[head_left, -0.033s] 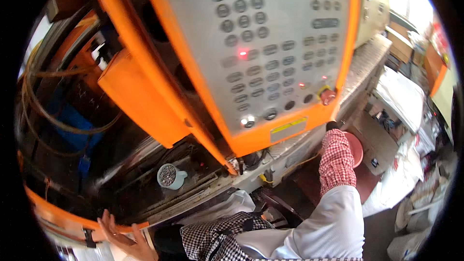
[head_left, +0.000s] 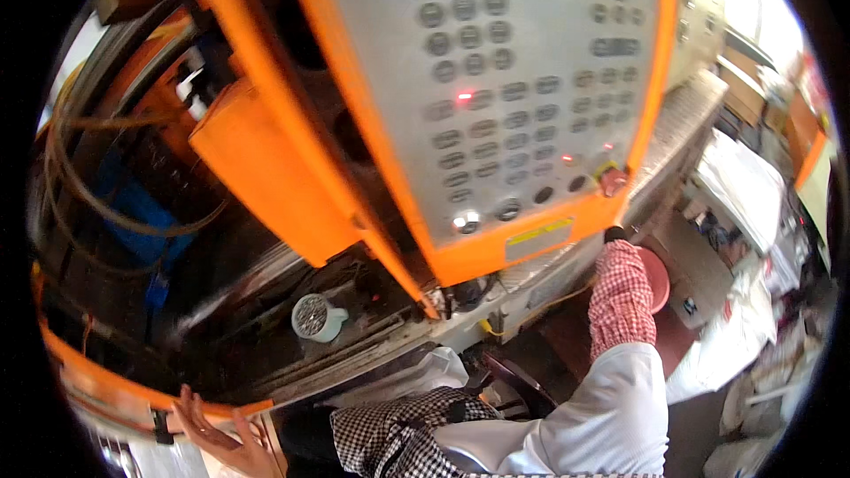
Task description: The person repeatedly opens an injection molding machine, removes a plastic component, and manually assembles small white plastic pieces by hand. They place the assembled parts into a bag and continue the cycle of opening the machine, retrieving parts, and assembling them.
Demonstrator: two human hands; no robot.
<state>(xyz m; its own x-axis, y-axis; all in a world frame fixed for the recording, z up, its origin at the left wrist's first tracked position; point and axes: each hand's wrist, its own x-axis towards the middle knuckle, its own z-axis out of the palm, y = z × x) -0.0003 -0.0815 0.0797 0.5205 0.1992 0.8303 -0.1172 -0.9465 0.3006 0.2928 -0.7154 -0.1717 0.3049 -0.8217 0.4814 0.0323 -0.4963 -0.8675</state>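
Note:
My left hand (head_left: 221,438) is at the lower left, open, its fingers spread against the edge of an orange machine door (head_left: 97,381). Beside its fingertips sits a small black latch (head_left: 164,427). My right arm, in a red checked sleeve (head_left: 622,301), reaches forward to the lower right corner of an orange-framed control panel (head_left: 531,124). A dark cuff (head_left: 614,235) shows at its end; the right hand's fingers are hidden behind the panel. Lit lamps glow among the panel's buttons, and a red knob (head_left: 613,181) sits at its lower right.
A pale mug (head_left: 333,326) full of small grey pellets stands on the machine's dirty ledge. Brown hoses (head_left: 97,204) loop at the left. A pink basin (head_left: 653,279) lies beyond my right sleeve, with white sacks (head_left: 726,345) and a white-topped stand (head_left: 739,186) further right.
The panel and machine sit slightly further right in the picture as the view shifts. My left hand is a little further left, nearer the latch. The right arm has barely moved.

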